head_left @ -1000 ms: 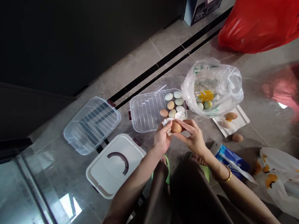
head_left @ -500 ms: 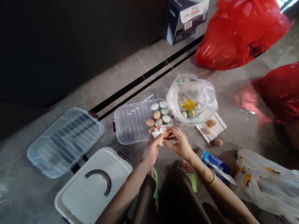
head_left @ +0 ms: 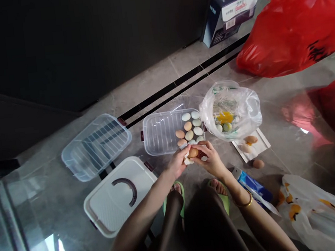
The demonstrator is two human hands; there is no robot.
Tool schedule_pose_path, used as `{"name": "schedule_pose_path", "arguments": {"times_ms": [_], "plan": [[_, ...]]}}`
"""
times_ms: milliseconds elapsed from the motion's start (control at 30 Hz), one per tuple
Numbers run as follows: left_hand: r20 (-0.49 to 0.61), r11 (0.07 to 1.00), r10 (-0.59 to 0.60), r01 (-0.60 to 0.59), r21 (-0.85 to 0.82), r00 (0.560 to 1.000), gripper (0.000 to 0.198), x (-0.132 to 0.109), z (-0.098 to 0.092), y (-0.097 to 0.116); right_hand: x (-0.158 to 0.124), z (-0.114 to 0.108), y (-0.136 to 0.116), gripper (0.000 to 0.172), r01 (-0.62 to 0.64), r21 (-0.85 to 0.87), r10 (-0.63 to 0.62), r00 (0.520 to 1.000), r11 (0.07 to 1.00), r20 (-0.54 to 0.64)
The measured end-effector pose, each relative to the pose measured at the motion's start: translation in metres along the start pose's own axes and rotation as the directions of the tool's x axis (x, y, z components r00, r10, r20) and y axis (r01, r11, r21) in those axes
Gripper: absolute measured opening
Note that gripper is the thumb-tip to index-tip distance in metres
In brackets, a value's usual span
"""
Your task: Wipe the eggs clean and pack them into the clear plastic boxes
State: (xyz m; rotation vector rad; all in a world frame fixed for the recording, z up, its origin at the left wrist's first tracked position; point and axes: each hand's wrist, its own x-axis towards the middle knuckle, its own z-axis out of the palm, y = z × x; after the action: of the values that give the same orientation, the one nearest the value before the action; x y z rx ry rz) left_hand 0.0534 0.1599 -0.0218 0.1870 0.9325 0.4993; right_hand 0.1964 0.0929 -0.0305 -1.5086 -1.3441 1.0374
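A brown egg is held between my two hands, just in front of a clear plastic container. My left hand is closed on a crumpled white tissue, pressed to the egg's left side. The fingers of my right hand curl around the egg's right side. Several white, greenish and brown eggs lie in rows in the container's right part. At its right stands an open clear plastic bag with a few eggs visible inside.
Right of me, brown eggs, one apparently cracked, lie on a white sheet; another egg sits on the floor. Nearby are a blue packet, a white bag and a red bag. Leftward are an empty container and a white lid.
The view has shifted left, so things appear farther right. Between my hands the egg has turned and more of its brown shell shows; the tissue now sits lower around it.
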Motion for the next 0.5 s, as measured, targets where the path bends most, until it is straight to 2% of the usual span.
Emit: {"name": "schedule_pose_path", "arguments": {"times_ms": [100,233,333,433,500], "plan": [[-0.089,0.994,0.047,-0.055,-0.089,0.995,0.021,0.003,0.008,-0.003,-0.002,0.007,0.002,0.038,0.028,-0.024,-0.029,0.998,0.999,-0.064],[-0.111,0.990,-0.002,-0.014,-0.137,0.994,0.015,0.006,0.010,-0.001,-0.008,0.015,0.004,0.036,0.015,-0.021,-0.017,0.994,1.000,-0.106],[-0.134,0.986,-0.012,-0.010,-0.165,0.991,0.014,0.007,0.009,0.001,-0.012,0.022,0.007,0.037,-0.023,0.074,0.040,0.971,0.997,-0.236],[-0.136,0.984,0.087,-0.107,-0.145,0.987,0.022,0.005,0.010,0.000,-0.013,0.025,0.008,0.041,-0.060,0.172,0.118,0.930,0.983,-0.348],[-0.088,0.978,0.193,-0.199,-0.067,0.977,0.028,0.002,0.012,-0.003,-0.011,0.022,0.006,0.044,-0.079,0.123,0.117,0.933,0.989,-0.341]]}}
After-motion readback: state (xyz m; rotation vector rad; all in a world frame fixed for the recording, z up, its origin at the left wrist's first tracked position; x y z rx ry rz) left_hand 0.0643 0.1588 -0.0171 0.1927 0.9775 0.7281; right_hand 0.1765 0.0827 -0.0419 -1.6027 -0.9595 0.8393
